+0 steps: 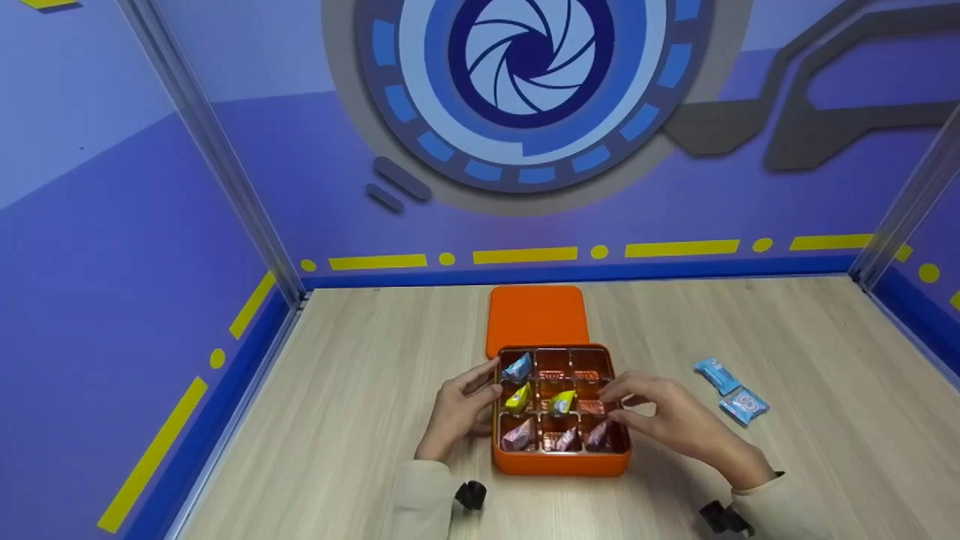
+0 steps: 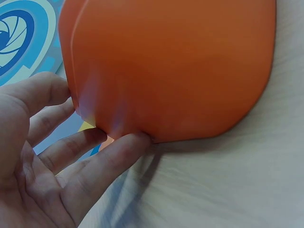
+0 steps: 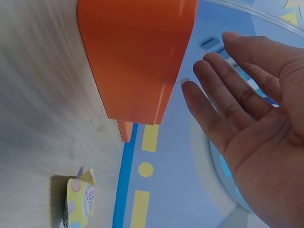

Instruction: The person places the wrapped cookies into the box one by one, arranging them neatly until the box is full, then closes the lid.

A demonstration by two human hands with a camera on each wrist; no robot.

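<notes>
Two loosely relaxed hands have the orange box (image 1: 561, 464) between them, left hand (image 1: 454, 411) with fingertips against its left side, right hand (image 1: 675, 417) kinda curved over the right edge, nothing visibly held, six wrapped candies (image 1: 561, 403) inside, orange lid (image 1: 536, 319) behind, two blue candies (image 1: 744, 406) off right.

Left grip (image 1: 454, 411), fingers (image 2: 109, 166) spread, right grip (image 1: 664, 409), fingers loosely bent, both bare
</notes>
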